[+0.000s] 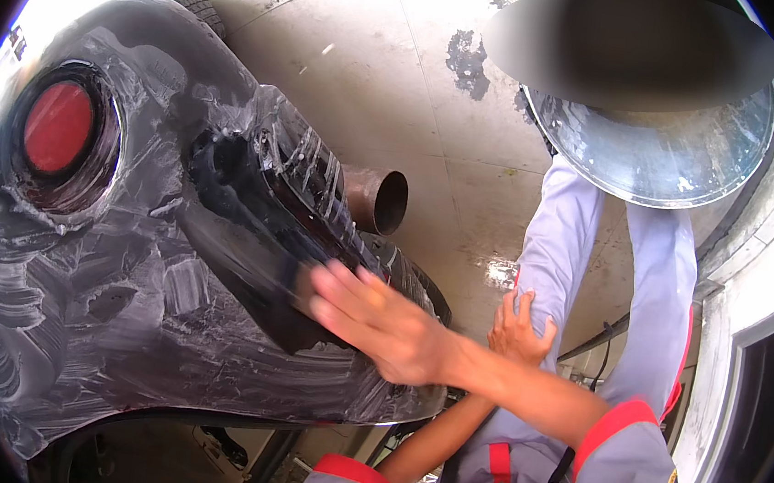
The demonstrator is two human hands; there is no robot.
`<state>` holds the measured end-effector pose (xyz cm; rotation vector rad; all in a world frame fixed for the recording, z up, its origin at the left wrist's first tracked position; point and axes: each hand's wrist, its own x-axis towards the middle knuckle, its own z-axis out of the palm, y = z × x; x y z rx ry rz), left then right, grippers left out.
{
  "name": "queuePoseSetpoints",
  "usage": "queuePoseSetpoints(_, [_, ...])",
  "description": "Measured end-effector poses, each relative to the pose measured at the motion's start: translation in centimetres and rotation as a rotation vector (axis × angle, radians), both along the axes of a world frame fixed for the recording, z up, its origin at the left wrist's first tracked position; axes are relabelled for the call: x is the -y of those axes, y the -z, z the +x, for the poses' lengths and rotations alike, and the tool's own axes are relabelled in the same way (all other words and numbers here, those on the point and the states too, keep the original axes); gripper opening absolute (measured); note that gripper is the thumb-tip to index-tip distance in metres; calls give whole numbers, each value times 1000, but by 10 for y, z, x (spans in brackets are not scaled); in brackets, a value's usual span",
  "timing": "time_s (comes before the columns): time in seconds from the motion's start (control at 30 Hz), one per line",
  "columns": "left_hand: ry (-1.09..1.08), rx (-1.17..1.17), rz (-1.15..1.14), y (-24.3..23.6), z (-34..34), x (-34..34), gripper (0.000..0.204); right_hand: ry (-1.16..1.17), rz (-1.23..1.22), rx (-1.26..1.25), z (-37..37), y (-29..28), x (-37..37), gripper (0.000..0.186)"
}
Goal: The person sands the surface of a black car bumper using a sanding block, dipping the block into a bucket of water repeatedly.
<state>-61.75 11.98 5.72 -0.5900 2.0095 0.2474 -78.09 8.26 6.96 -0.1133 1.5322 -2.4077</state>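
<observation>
A dark car bumper (210, 369), streaked with whitish residue, fills the left side. My right hand (384, 329) reaches across to it, smeared by motion, with fingers stretched and close together over a bare, shiny black recess (255, 271). Along its fingertips shows a blurred dark edge, perhaps a thin pad; I cannot make out what it is. My left hand (521, 334) rests on my grey trouser leg (561, 229) below the knee, fingers spread, holding nothing. My right forearm crosses above the left one.
A round red lamp (59, 127) sits in the bumper at the far left. An exhaust pipe (377, 199) sticks out beside it. At the upper right is a round metal basin (615, 165), partly covered by a blurred dark patch. A dark hose (595, 341) runs behind my legs.
</observation>
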Motion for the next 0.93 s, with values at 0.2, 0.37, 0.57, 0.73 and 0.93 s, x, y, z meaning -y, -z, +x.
queuePoseSetpoints(0.2, [30, -10, 11, -1, -5, -1, 53, 112, -5, 118, 53, -9, 3, 59])
queuePoseSetpoints(0.37, [-10, -1, -5, -3, 10, -10, 54, 1, -59, -28, 32, 1, 7, 66])
queuePoseSetpoints(0.57, [-1, 2, -7, 1, 6, -17, 55, 79, -25, -10, 60, -8, 0, 69])
queuePoseSetpoints(0.73, [-25, -9, -30, 1, 19, -29, 56, 54, -64, 21, 58, -4, 6, 67])
queuePoseSetpoints(0.93, [-56, 107, 1, 4, 18, -30, 60, -223, 15, 34, 118, -1, -22, 68])
